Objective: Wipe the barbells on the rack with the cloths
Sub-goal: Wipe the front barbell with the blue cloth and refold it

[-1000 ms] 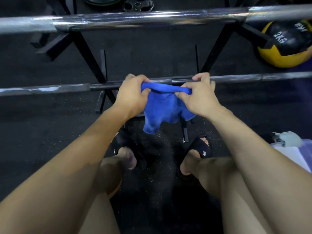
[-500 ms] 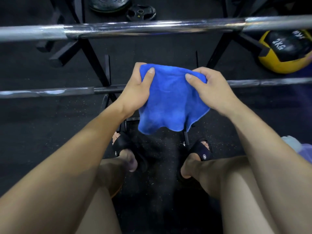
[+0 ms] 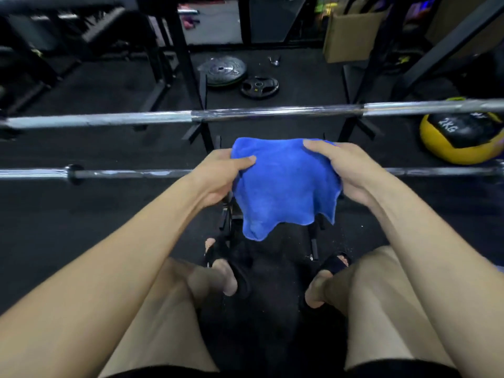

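A blue cloth (image 3: 283,186) hangs spread between both hands over the middle of the near barbell (image 3: 131,174). My left hand (image 3: 218,175) pinches its left edge, thumb on the front. My right hand (image 3: 346,170) grips its right edge with fingers over the top. The near barbell runs left to right on the black rack (image 3: 191,77), its middle hidden behind the cloth and hands. A second, thicker steel barbell (image 3: 245,114) lies higher and farther back, clear of the cloth.
A yellow and black 2 kg medicine ball (image 3: 458,137) sits on the floor at right. Weight plates (image 3: 223,70) lie on the black floor behind the rack. A cardboard box (image 3: 351,34) stands at the back. My legs and sandalled feet (image 3: 231,266) are below.
The cloth went from a bunched strip at the near bar to a spread sheet held up in front of it. The view has tilted up, showing more floor behind the rack.
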